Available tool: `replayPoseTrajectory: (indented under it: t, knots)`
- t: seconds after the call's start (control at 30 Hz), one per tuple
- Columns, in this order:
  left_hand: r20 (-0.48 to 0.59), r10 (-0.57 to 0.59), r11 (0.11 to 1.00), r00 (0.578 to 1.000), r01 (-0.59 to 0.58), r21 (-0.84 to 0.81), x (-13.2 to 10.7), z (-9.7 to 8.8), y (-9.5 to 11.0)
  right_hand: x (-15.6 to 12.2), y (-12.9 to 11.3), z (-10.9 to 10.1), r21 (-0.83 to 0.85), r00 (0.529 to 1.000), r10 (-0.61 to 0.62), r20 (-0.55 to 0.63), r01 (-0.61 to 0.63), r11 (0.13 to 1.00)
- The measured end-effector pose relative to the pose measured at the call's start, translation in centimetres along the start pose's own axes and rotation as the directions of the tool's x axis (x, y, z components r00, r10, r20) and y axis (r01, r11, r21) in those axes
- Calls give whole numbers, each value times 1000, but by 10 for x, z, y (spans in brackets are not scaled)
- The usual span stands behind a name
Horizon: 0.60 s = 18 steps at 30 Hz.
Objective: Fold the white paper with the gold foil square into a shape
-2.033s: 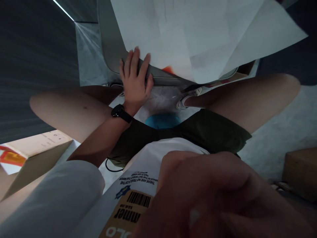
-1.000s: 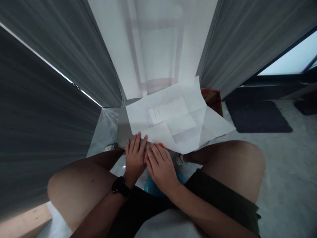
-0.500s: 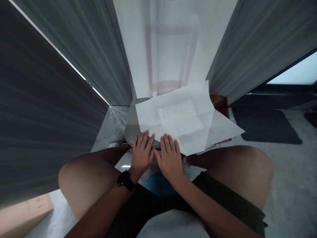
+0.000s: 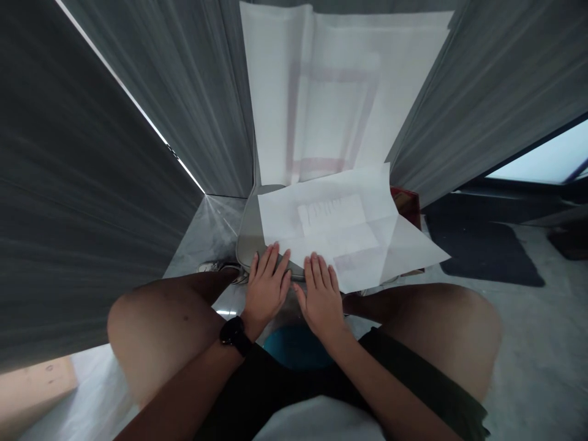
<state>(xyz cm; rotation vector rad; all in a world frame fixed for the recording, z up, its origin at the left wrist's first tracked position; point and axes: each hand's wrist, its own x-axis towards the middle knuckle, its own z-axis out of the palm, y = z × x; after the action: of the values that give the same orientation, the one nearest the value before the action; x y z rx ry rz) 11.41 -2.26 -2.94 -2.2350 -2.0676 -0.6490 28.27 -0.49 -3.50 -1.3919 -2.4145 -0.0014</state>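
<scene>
I sit with my knees apart over a blue stool (image 4: 294,346). In front of me lies a grey flat case (image 4: 252,229) with a large creased white paper sheet (image 4: 340,226) spread over it. My left hand (image 4: 266,288), with a black watch on the wrist, lies flat on the near edge of the case, fingers stretched out. My right hand (image 4: 321,297) lies flat beside it, fingertips on the near edge of the paper. Neither hand holds anything.
A second white sheet (image 4: 331,92) leans upright against the grey wall behind the case. A red box (image 4: 407,199) peeks out under the paper at the right. A dark mat (image 4: 478,251) lies on the floor to the right, a cardboard box (image 4: 32,386) at the lower left.
My right hand came down from close to the camera and settled flat beside my left hand at the paper's near edge. The view has tilted up, showing the upright sheet.
</scene>
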Motion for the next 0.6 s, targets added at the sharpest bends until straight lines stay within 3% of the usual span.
replayPoseTrajectory:
  t: [0.6]
  knots:
    - [-4,-34,999,999,34,10,0,1,11,6,7,-3,-42,999,-33,14,33,999]
